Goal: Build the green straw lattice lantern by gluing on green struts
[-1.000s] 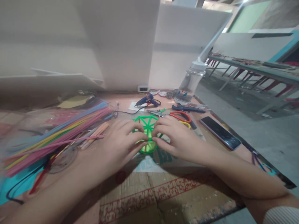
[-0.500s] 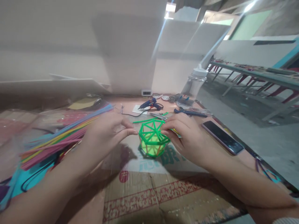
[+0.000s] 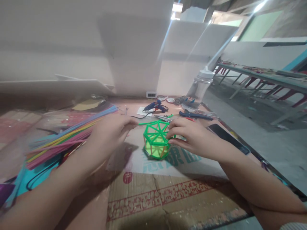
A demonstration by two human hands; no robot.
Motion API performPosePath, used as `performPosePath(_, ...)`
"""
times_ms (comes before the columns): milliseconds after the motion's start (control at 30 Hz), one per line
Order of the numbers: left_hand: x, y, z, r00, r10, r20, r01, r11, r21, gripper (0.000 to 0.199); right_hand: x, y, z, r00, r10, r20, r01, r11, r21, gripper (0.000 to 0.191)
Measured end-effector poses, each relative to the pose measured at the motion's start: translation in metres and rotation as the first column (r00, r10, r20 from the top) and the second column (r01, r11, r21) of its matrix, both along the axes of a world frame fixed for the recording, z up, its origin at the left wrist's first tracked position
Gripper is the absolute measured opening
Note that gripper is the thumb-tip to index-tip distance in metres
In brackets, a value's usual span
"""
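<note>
A small green eight-sided frame (image 3: pixel 156 140), made of fuzzy pipe cleaners with brown sticks as uprights and spokes across its top, stands on a printed white sheet. My right hand (image 3: pixel 185 135) grips its right rim between thumb and fingers. Behind the frame lies a loose green pipe cleaner (image 3: pixel 150 123). At that strip's left end, my left hand (image 3: pixel 115 131) has its thumb and forefinger pinched together, seemingly on the tip. The contact itself is partly hidden by the fingers.
A blue glue gun (image 3: pixel 153 106), scissors (image 3: pixel 163 118) and dark-handled pliers (image 3: pixel 195 115) lie behind the frame. Coloured pipe cleaners (image 3: pixel 69 132) are bundled at left. A phone (image 3: pixel 227 139) sits by the right edge, and a clear bottle (image 3: pixel 201 84) stands at the back right.
My left hand has moved up and back from the frame's left side to the end of the loose green pipe cleaner. My right hand keeps its hold on the rim with shifted fingers.
</note>
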State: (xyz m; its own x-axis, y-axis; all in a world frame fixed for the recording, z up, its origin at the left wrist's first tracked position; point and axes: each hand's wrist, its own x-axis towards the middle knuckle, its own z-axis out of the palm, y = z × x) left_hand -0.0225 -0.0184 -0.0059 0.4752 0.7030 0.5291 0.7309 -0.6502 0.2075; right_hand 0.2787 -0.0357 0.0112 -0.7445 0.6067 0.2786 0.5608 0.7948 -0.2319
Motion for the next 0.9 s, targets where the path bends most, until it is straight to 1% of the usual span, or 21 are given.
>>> performPosePath(67, 0.001, 0.001, -0.001, 0.998, 0.027, -0.052, -0.027, 1.000, 0.009, 0.024, -0.002, -0.002, 0.001, 1.000, 0.012, 0.003, -0.012, 1.000, -0.010, 0.013)
performPosePath(133, 0.003, 0.002, -0.002, 0.996, 0.063, -0.064, -0.062, 0.998, 0.028, 0.024, -0.004, -0.004, 0.003, 1.000, 0.009, 0.005, -0.009, 1.000, -0.012, 0.012)
performPosePath(233, 0.005, 0.001, -0.001, 0.993, 0.116, -0.018, -0.114, 0.992, 0.054, 0.034, -0.007, -0.010, 0.006, 0.999, -0.047, -0.014, 0.046, 0.998, -0.031, 0.013)
performPosePath(300, 0.004, 0.000, 0.000, 0.992, 0.114, 0.052, -0.115, 0.993, 0.009, 0.039, -0.009, -0.013, 0.007, 0.991, -0.124, -0.052, 0.121, 0.991, -0.059, 0.012)
performPosePath(367, 0.003, -0.003, 0.002, 0.981, 0.079, 0.177, -0.061, 0.993, -0.102, 0.043, -0.010, -0.015, 0.008, 0.980, -0.177, -0.086, 0.170, 0.982, -0.083, 0.011)
performPosePath(400, 0.002, -0.004, 0.004, 0.965, 0.061, 0.255, -0.018, 0.985, -0.169, 0.043, -0.010, -0.015, 0.008, 0.978, -0.183, -0.097, 0.175, 0.980, -0.092, 0.011)
performPosePath(467, 0.003, -0.007, 0.006, 0.916, 0.017, 0.400, 0.102, 0.956, -0.274, 0.037, -0.010, -0.014, 0.007, 0.982, -0.161, -0.098, 0.152, 0.983, -0.101, 0.006)
performPosePath(533, 0.005, -0.010, 0.007, 0.867, -0.019, 0.499, 0.210, 0.920, -0.330, 0.027, -0.008, -0.013, 0.006, 0.991, -0.115, -0.067, 0.109, 0.990, -0.087, 0.012)
performPosePath(600, 0.009, -0.013, 0.006, 0.838, -0.029, 0.545, 0.251, 0.907, -0.339, 0.023, -0.007, -0.012, 0.005, 0.998, -0.066, -0.007, 0.066, 0.996, -0.062, 0.016)
performPosePath(633, 0.011, -0.014, 0.005, 0.842, -0.032, 0.539, 0.250, 0.908, -0.337, 0.024, -0.006, -0.012, 0.005, 0.999, -0.046, 0.019, 0.047, 0.998, -0.052, 0.013)
performPosePath(700, 0.016, -0.016, 0.001, 0.877, -0.066, 0.476, 0.236, 0.923, -0.306, 0.028, -0.007, -0.011, 0.004, 0.999, -0.027, 0.036, 0.028, 0.999, -0.041, 0.007)
performPosePath(767, 0.022, -0.018, -0.006, 0.920, -0.153, 0.360, 0.246, 0.942, -0.228, 0.027, -0.011, -0.012, 0.003, 0.999, -0.031, 0.014, 0.032, 0.998, -0.045, 0.010)
performPosePath(800, 0.025, -0.019, -0.009, 0.936, -0.194, 0.292, 0.252, 0.951, -0.177, 0.023, -0.013, -0.012, 0.002, 0.999, -0.043, 0.000, 0.043, 0.998, -0.051, 0.011)
performPosePath(833, 0.029, -0.020, -0.013, 0.949, -0.221, 0.225, 0.253, 0.959, -0.126, 0.019, -0.015, -0.013, 0.002, 0.998, -0.057, -0.009, 0.057, 0.997, -0.059, 0.011)
performPosePath(900, 0.034, -0.021, -0.020, 0.965, -0.238, 0.106, 0.245, 0.968, -0.059, 0.020, -0.018, -0.015, 0.000, 0.997, -0.082, -0.013, 0.081, 0.994, -0.067, 0.011)
